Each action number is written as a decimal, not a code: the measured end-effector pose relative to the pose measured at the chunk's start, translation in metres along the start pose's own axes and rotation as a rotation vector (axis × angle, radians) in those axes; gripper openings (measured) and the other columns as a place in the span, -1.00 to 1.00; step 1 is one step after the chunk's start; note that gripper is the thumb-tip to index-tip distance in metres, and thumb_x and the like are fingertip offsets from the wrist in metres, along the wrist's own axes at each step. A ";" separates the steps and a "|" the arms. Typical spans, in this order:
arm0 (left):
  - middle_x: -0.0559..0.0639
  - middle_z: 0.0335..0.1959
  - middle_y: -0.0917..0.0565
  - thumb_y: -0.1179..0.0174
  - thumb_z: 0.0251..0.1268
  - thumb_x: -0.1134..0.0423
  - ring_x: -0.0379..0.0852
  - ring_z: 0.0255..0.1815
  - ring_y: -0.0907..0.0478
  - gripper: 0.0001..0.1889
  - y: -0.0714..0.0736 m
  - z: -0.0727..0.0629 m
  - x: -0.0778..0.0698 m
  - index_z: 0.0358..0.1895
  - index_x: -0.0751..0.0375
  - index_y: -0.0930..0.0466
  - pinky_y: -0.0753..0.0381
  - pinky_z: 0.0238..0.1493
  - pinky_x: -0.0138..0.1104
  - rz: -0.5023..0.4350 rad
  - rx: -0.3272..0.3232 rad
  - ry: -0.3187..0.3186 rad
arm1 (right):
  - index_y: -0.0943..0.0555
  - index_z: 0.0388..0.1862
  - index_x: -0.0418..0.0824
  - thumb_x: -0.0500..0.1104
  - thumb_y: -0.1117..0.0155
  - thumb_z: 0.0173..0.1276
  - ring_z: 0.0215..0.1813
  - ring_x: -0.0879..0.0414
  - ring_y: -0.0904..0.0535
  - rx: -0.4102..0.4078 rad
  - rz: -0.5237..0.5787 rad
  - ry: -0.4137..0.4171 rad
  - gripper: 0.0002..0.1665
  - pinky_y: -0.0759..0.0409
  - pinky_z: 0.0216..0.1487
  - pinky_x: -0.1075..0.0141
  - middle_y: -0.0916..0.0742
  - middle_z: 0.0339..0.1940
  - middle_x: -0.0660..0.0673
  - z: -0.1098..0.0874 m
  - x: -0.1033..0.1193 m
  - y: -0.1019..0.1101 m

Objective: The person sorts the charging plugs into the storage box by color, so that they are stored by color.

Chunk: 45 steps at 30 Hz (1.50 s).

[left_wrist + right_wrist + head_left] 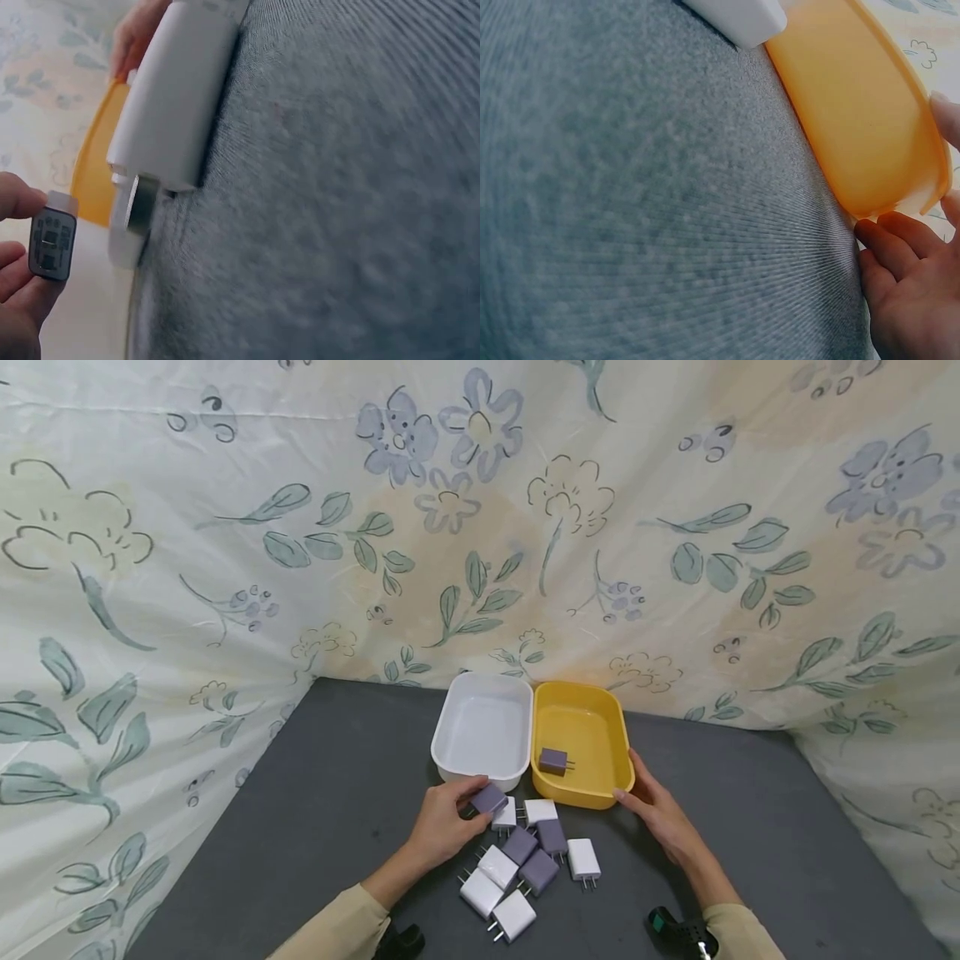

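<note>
My left hand pinches a purple plug-in charger between thumb and fingers, just in front of the white bin. In the left wrist view, the two dark ports on the end of this charger face the camera. My right hand grips the near right corner of the yellow bin, thumb at the rim and fingers along the outer wall. Inside the yellow bin lies another purple charger with its prongs pointing right.
Several white chargers and purple chargers lie in a loose cluster on the dark grey table, before the bins. A floral curtain hangs behind the table. The two bins stand side by side near its back edge.
</note>
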<state>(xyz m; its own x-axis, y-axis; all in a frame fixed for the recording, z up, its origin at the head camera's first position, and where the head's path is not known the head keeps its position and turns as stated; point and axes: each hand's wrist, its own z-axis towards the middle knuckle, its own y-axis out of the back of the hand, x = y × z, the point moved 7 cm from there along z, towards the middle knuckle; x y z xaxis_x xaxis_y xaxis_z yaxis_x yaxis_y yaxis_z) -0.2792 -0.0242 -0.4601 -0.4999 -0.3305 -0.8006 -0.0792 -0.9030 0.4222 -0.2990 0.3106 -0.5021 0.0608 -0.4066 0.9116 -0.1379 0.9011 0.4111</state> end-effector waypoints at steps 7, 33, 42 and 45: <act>0.17 0.03 -0.70 -0.42 -0.01 0.46 -0.04 0.02 -0.68 -0.50 -0.006 0.008 -0.015 0.11 0.37 -0.60 -0.71 0.02 -0.24 0.001 0.034 -0.031 | 0.28 0.61 0.08 -0.01 -0.13 0.48 0.56 -0.26 -0.09 -0.001 0.007 0.007 -0.01 -0.27 0.09 0.79 0.01 0.63 -0.20 0.000 0.002 0.001; 0.15 0.08 -0.67 -0.36 0.13 0.38 -0.07 0.10 -0.64 -0.51 -0.035 0.038 -0.036 0.19 0.31 -0.55 -0.64 0.07 -0.46 -0.052 0.138 -0.071 | 0.25 0.61 0.07 -0.03 -0.14 0.47 0.57 -0.25 -0.05 -0.005 0.046 0.019 -0.02 -0.25 0.09 0.82 0.01 0.63 -0.20 0.003 0.000 -0.001; 0.18 0.08 -0.66 -0.34 0.16 0.40 -0.04 0.10 -0.64 -0.52 -0.045 0.051 -0.040 0.19 0.34 -0.54 -0.64 0.09 -0.41 -0.055 0.154 -0.079 | 0.24 0.61 0.12 -0.01 -0.16 0.46 0.57 -0.25 -0.07 -0.010 0.049 0.006 -0.02 -0.26 0.08 0.82 0.00 0.63 -0.21 0.000 -0.002 -0.002; 0.20 0.10 -0.65 -0.34 0.17 0.38 -0.04 0.11 -0.63 -0.52 -0.049 0.055 -0.041 0.20 0.33 -0.54 -0.63 0.10 -0.44 -0.037 0.162 -0.079 | 0.24 0.61 0.12 -0.01 -0.15 0.47 0.57 -0.25 -0.07 -0.013 0.051 0.004 -0.02 -0.26 0.08 0.81 0.00 0.63 -0.22 -0.001 -0.002 -0.002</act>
<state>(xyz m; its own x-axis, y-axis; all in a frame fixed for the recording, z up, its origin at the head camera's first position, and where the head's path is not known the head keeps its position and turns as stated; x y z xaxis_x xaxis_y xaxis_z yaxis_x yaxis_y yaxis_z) -0.3022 0.0490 -0.4247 -0.5599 -0.2694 -0.7836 -0.2335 -0.8560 0.4612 -0.2982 0.3100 -0.5048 0.0578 -0.3598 0.9312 -0.1282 0.9224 0.3644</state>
